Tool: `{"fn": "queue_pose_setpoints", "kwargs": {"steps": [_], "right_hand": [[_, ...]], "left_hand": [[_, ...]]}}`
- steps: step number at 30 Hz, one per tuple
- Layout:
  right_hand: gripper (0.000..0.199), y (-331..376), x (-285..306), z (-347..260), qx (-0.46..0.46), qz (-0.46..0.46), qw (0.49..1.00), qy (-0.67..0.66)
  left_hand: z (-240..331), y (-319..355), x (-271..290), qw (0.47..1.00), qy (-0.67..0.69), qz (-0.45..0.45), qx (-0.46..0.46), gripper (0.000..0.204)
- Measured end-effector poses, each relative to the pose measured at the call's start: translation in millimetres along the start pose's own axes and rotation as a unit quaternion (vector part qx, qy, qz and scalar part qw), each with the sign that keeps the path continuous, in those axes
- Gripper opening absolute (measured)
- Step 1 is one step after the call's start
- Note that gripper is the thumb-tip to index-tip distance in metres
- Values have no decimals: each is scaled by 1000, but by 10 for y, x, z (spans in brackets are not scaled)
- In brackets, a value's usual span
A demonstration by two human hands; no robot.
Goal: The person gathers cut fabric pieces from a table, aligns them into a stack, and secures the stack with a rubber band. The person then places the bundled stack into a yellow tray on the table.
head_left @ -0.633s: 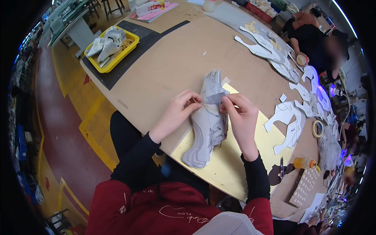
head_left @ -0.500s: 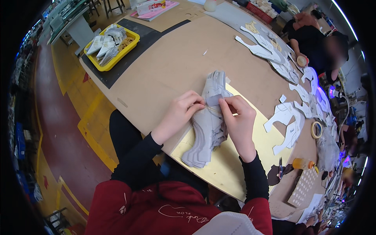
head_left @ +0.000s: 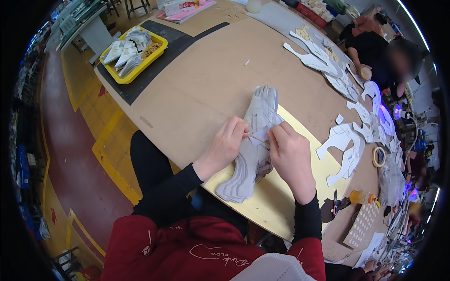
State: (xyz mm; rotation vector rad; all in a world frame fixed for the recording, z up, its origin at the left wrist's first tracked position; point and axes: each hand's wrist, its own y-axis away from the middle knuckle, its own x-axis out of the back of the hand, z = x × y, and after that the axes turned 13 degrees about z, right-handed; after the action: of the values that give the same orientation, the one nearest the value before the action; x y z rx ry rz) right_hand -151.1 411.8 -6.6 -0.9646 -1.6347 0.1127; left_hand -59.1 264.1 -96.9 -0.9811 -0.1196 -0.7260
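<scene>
A thick stack of grey curved cut pieces [head_left: 243, 169] lies lengthwise in front of me, its layers fanned at the near end. Across its middle sits a small pale slip [head_left: 259, 134], and a thin tan rubber band [head_left: 255, 138] stretches over it. My left hand [head_left: 226, 146] is closed, pinching the band at the stack's left side. On the other side my right hand [head_left: 294, 157] is closed too, thumb and finger pressed at the band and the slip's edge. Its fingertips partly hide what they grip.
Under the stack is a pale yellow board [head_left: 286, 206] on the brown table. A yellow tray [head_left: 161, 47] with bundled pieces and rubber bands stands far left. White pieces [head_left: 344, 145], a tape roll [head_left: 378, 157], an orange-yellow bottle [head_left: 362, 196] and a pen [head_left: 335, 202] lie right. A person [head_left: 379, 56] works far right.
Both hands have shifted slightly right and toward me. The rubber band now shows stretched between them across the slip. The stack's far end has swung a little to the right.
</scene>
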Motion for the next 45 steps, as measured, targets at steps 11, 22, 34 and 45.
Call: {"fn": "queue_pose_setpoints", "kwargs": {"steps": [11,22,34,45], "right_hand": [[29,-106,-89,540,-170,6,983,71],[57,185,-585,-127,-333,-148,756,-545],[49,-423,-1171,-2175,-132,-508,658,-539],[56,-925,-2579,-2900,-89,-482,615,-617]], "left_hand": [[-110,137,123,957,81,47,276,14],[233,535,407,879,278,147,359,47],[-156,2420,2718,542,607,459,357,62],[-1989,3393,3523,681,468,506,248,65]]}}
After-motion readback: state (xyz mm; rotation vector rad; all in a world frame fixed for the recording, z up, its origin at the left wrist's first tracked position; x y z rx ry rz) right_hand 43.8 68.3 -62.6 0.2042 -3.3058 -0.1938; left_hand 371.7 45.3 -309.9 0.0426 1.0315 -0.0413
